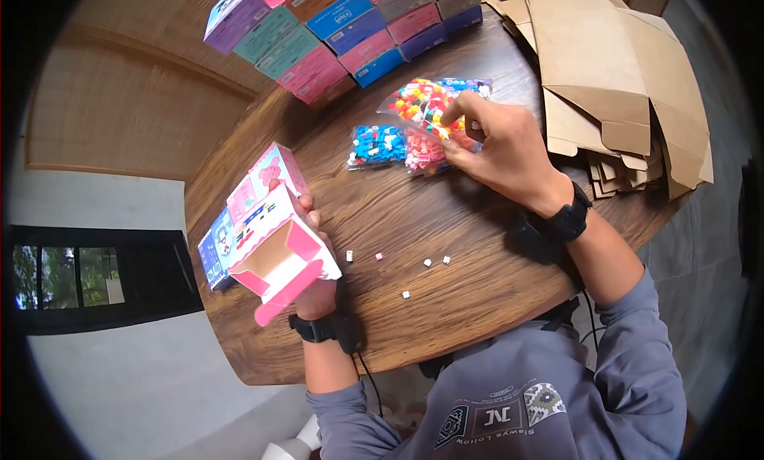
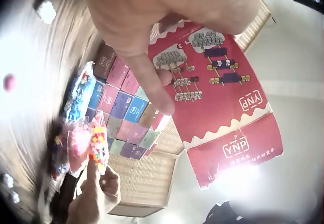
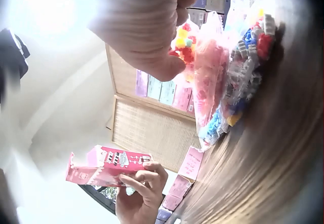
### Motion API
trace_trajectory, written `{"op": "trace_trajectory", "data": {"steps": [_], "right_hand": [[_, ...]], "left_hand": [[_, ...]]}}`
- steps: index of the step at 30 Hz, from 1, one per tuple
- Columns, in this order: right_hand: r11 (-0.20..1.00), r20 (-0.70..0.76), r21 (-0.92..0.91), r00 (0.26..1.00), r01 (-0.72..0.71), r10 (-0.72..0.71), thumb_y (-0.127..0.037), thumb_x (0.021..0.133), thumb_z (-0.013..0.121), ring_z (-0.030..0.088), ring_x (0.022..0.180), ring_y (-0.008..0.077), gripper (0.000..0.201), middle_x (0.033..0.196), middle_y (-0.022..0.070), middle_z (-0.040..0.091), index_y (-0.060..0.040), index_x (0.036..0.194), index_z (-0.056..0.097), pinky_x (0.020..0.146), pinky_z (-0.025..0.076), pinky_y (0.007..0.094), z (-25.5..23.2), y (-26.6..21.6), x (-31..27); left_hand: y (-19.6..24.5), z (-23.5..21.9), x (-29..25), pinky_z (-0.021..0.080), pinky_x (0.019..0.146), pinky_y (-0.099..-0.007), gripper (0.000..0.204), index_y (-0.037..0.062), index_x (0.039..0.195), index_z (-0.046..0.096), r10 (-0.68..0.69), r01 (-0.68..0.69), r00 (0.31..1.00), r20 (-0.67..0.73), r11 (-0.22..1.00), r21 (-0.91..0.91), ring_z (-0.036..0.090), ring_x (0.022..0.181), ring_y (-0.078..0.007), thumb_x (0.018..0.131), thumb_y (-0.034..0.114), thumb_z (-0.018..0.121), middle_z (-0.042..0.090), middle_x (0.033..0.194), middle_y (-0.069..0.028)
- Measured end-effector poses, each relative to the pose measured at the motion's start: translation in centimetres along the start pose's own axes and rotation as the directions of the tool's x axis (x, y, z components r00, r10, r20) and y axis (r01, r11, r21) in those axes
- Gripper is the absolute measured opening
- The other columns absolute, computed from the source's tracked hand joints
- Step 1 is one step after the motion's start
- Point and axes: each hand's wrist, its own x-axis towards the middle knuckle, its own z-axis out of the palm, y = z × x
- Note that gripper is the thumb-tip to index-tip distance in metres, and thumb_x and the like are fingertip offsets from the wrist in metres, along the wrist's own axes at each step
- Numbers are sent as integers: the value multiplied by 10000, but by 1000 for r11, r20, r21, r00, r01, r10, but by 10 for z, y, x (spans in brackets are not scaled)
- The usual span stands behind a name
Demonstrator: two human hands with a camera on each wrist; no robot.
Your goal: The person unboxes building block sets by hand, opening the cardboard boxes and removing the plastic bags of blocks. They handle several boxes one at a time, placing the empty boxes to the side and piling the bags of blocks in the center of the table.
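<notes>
My left hand (image 1: 317, 296) grips a pink and white cardboard box (image 2: 217, 97), its end flaps open toward me and its inside bare. In the left wrist view, brick-model diagrams and YNP lettering show on its red side. With thumb and forefinger, my right hand (image 1: 513, 150) pinches the edge of a clear bag of red, yellow and white toy bricks (image 1: 415, 102). Under and beside that bag are a bag of pink bricks (image 1: 423, 151), a bag of blue bricks (image 1: 377, 145) and a bag of mixed bricks (image 3: 245, 67).
Several loose bricks (image 1: 406, 294) lie on the wooden table (image 1: 477, 301). A pink box (image 1: 278, 169) and a blue box (image 1: 213, 249) sit beyond the left hand. Stacked coloured boxes (image 1: 342, 30) stand at the back; flattened cardboard (image 1: 605, 62) is piled at the right.
</notes>
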Motion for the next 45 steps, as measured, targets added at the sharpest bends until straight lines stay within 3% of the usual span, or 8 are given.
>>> {"op": "trace_trajectory", "data": {"steps": [7,10,14,19,24,27,31,45], "right_hand": [[1000,31,20,999,19,-20,-88,761,776,461,530,128,291,640,56,532,-61,1017,640,496,379,281,-5,-6,3],[997,20,61,999,-36,35,-143,774,751,609,600,237,250,730,103,628,-69,987,642,555,475,340,-8,-13,4],[972,212,177,971,-153,114,-153,789,749,557,569,180,190,692,78,605,-54,922,655,533,447,297,-18,-26,6],[937,684,286,728,-200,-53,-196,783,745,628,657,268,241,735,142,633,-29,918,635,630,503,365,-13,-40,0],[956,851,253,505,-148,-147,-207,806,734,642,871,379,292,907,174,666,-15,992,617,769,507,423,3,-44,-21],[956,851,256,503,-144,-152,-178,831,702,635,879,384,239,914,179,663,-6,974,618,774,498,432,3,-41,-23],[962,851,233,509,-139,-132,-129,813,690,630,872,393,182,861,193,663,7,909,616,751,489,455,4,-39,-20],[959,823,266,541,-98,-173,-165,877,646,633,841,393,171,875,177,659,-2,900,603,731,499,455,18,-53,-28]], "left_hand": [[-18,19,9,519,1047,-381,681,-2,1417,295,-97,84,995,-20,932,-353,512,1122,-300,903,232,676,313,1328,-206],[-18,12,7,512,1050,-365,714,-1,1436,298,-95,88,995,-29,976,-197,517,1167,-307,897,266,683,299,1374,-223],[-20,3,6,527,1011,-342,698,28,1464,297,81,-43,986,-146,968,246,568,1136,-274,940,366,611,391,1346,-219],[-19,-5,7,568,912,-343,670,54,1510,263,-2,10,969,-245,999,34,601,1086,-230,992,399,514,470,1303,-201],[-25,-16,8,591,833,-333,691,41,1509,253,122,-5,974,-191,854,520,651,942,-223,988,407,520,557,1204,-202],[-27,-11,8,593,813,-324,703,34,1509,249,116,22,974,-193,805,593,654,915,-223,985,415,524,553,1206,-209],[-28,-5,13,593,792,-310,711,34,1509,249,5,21,969,-247,994,103,660,914,-224,981,421,526,553,1205,-208],[-26,-5,14,591,793,-293,773,29,1513,237,53,-8,971,-231,981,194,660,922,-207,956,461,555,537,1251,-201]]}}
